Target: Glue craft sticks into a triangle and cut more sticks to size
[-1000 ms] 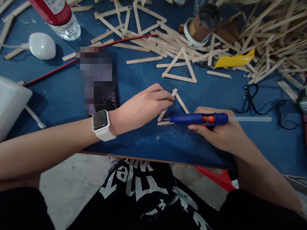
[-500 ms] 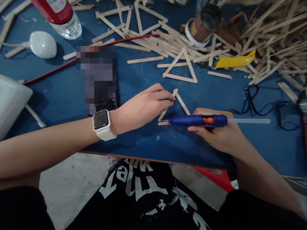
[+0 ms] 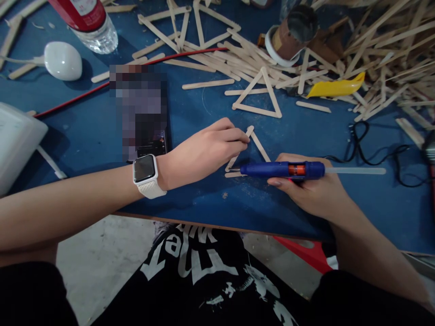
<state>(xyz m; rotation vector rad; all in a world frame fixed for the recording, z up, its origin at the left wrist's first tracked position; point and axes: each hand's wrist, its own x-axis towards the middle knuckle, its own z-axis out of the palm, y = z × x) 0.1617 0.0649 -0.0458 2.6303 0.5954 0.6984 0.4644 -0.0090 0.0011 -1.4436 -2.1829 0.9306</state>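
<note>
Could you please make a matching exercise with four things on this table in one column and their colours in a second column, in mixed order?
Things:
1. glue gun
2. watch
3. scoop
4. cable

Colours:
A. yellow
B. red
C. blue
D. white

Pairs: 1-C, 2-D, 3-A, 4-B

The right hand holds the glue gun; the watch is on the left wrist.
</note>
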